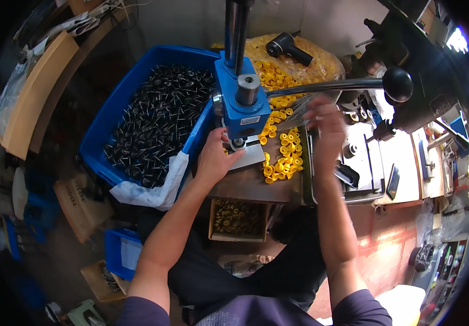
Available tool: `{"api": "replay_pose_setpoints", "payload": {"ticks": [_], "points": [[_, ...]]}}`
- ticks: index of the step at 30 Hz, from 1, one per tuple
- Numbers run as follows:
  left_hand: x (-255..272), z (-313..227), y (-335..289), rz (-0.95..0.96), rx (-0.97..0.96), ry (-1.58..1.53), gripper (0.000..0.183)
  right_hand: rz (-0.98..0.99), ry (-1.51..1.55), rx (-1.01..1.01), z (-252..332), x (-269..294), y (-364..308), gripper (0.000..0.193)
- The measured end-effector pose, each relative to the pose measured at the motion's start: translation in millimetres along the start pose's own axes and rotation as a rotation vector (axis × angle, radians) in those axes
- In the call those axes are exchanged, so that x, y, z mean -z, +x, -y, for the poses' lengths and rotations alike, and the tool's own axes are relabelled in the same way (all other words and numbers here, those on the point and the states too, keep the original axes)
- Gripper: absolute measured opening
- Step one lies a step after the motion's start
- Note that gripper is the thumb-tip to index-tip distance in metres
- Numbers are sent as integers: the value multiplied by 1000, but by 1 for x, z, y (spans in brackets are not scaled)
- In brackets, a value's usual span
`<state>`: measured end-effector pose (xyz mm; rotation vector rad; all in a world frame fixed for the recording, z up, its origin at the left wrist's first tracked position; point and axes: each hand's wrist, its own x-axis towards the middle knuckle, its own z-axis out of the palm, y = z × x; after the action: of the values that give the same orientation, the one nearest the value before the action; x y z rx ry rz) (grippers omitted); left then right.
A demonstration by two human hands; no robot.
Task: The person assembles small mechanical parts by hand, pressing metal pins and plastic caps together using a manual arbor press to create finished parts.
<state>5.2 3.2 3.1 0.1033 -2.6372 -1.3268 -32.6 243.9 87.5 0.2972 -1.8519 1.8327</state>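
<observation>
A blue hand press (240, 103) stands at the middle of the bench, its steel lever (327, 86) reaching right to a black ball knob. My left hand (214, 158) is at the light metal base plate (249, 157), thumb and forefinger curled around a small part under the ram; the fingers partly hide it. Blurred by motion, my right hand (328, 127) is raised below the lever, to the right of the loose yellow plastic caps (286, 155). Left of the press, a blue bin (99, 117) holds many black parts with thin metal pins (161, 117).
A large plastic bag (327, 62) of yellow caps lies behind the press, with a black handheld tool (289, 49) on it. A metal tray (376, 187) sits at right, beneath a dark machine (408, 49). Below the bench edge is an open box (238, 236) of small parts.
</observation>
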Motion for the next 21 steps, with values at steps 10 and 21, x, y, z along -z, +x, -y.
{"api": "replay_pose_setpoints", "payload": {"ticks": [10,21], "points": [[3,-5,0,26,-27,111,44,-166,352,191,117,11,-8,39],[-7,-3,0,-3,-108,150,42,-324,44,-135,-61,15,-179,51]]}}
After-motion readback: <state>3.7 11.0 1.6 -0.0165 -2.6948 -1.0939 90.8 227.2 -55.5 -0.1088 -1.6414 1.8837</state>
